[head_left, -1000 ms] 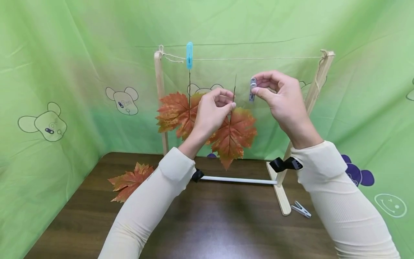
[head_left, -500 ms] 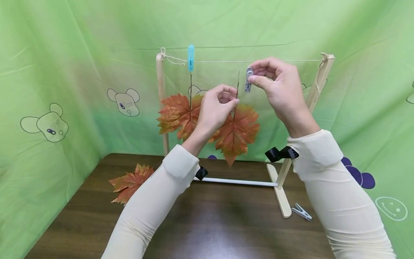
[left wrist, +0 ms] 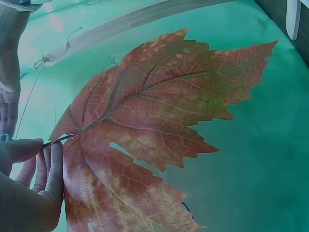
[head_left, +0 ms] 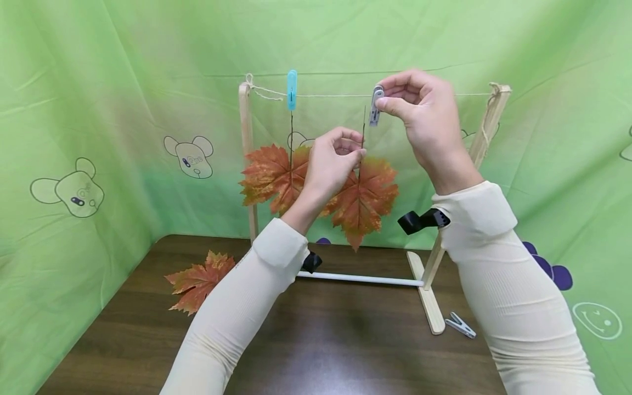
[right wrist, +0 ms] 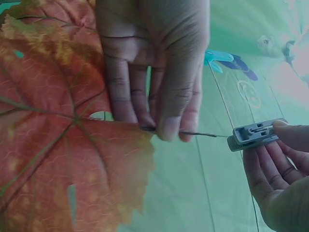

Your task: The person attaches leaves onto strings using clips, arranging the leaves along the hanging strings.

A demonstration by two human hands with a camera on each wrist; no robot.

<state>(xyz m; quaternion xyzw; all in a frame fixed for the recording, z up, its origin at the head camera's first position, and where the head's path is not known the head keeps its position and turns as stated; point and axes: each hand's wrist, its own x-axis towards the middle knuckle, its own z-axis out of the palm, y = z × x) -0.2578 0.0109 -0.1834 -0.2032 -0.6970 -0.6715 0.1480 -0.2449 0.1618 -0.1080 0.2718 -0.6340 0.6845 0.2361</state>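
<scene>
My left hand (head_left: pixel 332 164) pinches the thin dark stem of an orange-red maple leaf (head_left: pixel 362 203) between thumb and fingers; the leaf hangs below it, and the stem's tip points up, just under the string (head_left: pixel 336 96). In the left wrist view this leaf (left wrist: pixel 145 96) fills the middle. Up at the string, my right hand (head_left: pixel 422 112) pinches a grey clothespin (head_left: pixel 376 107), right of the stem tip. The right wrist view has the clothespin (right wrist: pixel 256 134) close to the stem's end. To the left, a blue clothespin (head_left: pixel 292 90) on the string holds another maple leaf (head_left: pixel 271 175) by its stem.
The string is tied between two wooden posts (head_left: pixel 490 123), joined low down by a white rod (head_left: pixel 360 278). A third maple leaf (head_left: pixel 199 280) lies on the brown table (head_left: pixel 316 340) at left. Another clothespin (head_left: pixel 460 325) lies by the right wooden foot (head_left: pixel 429 304).
My right hand has risen and moved left with the grey clothespin, from beside the stem up to the string. The left hand has shifted slightly right and up with the leaf.
</scene>
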